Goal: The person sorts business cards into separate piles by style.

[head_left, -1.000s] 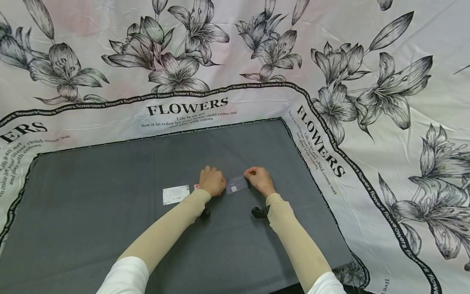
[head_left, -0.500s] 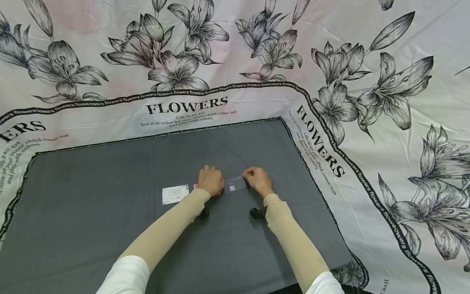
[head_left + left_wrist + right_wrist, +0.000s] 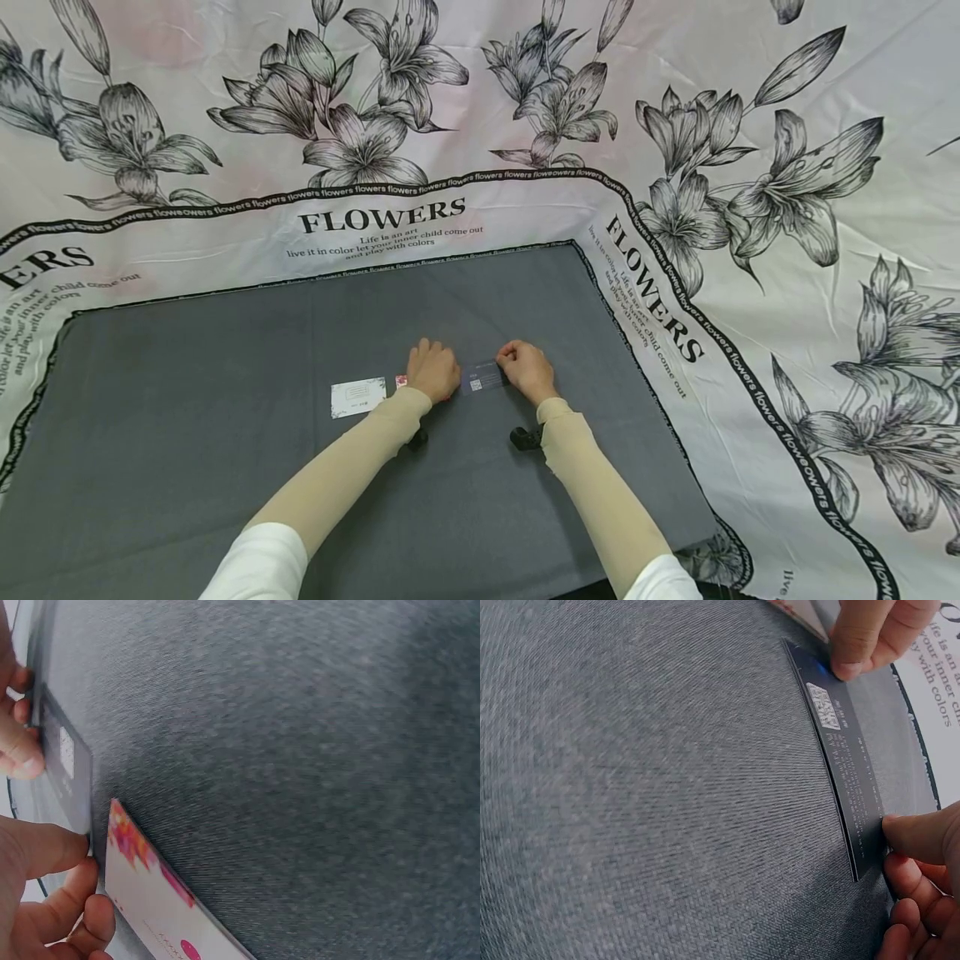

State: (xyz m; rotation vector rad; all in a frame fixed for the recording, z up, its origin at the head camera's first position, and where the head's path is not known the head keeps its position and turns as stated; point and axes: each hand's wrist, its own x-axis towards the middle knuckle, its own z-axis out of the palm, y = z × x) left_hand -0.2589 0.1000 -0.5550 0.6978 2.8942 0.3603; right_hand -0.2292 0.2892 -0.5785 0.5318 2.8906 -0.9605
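Note:
A dark card (image 3: 483, 378) with a pale square code and fine lines of print lies between my two hands, low over the grey cloth. My left hand (image 3: 433, 370) pinches one end between thumb and curled fingers. At the opposite end, my right hand (image 3: 528, 369) pinches the edge; its thumb (image 3: 919, 836) shows at the card's rim in the right wrist view. Close beside the left fingers is a white card with pink-red flowers (image 3: 146, 900), mostly hidden by that hand in the head view. Farther left lies a white card (image 3: 358, 397) with a floral corner.
A grey cloth panel (image 3: 187, 433) spreads under the hands. Around it runs a white border printed FLOWERS (image 3: 382, 217), with black-and-white lilies beyond. Black wrist cameras (image 3: 527, 437) sit beneath the wrists.
Both hands stay almost in place, keeping their pinch on the dark card. The card's sheen shifts slightly, and the right hand has drifted a little to the left.

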